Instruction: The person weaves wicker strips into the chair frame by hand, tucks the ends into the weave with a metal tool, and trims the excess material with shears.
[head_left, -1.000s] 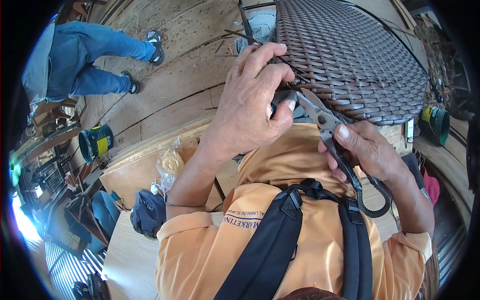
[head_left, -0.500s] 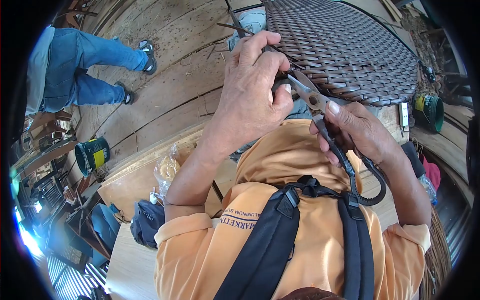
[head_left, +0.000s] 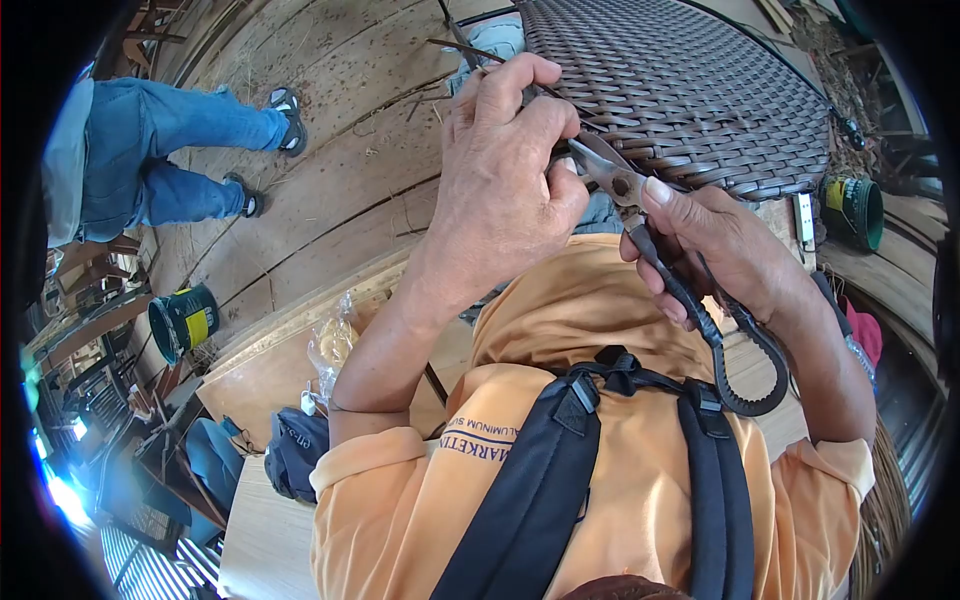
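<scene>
A dark brown woven rattan panel (head_left: 680, 90) lies before me, its near edge by my hands. My left hand (head_left: 505, 180) is closed at the panel's corner, with fingers pinched on a thin dark rattan strip (head_left: 462, 48) whose end sticks out beyond the knuckles. My right hand (head_left: 715, 245) is wrapped round a pair of snips (head_left: 620, 187) with black-wrapped, looped handles. Their metal blades point at my left fingertips and the panel's edge. Exactly what lies between the blades is hidden by my left thumb and fingers.
Another person in blue jeans (head_left: 180, 125) stands at the left on the plank floor (head_left: 330, 130). Green buckets stand at left (head_left: 183, 322) and right (head_left: 853, 213). A plastic bag (head_left: 332, 345) and a dark blue cap (head_left: 296, 452) lie by my left arm.
The snips have shifted slightly to the left and up toward my left fingers, their handles swinging a little to the right. My left hand keeps its grip at the panel's corner.
</scene>
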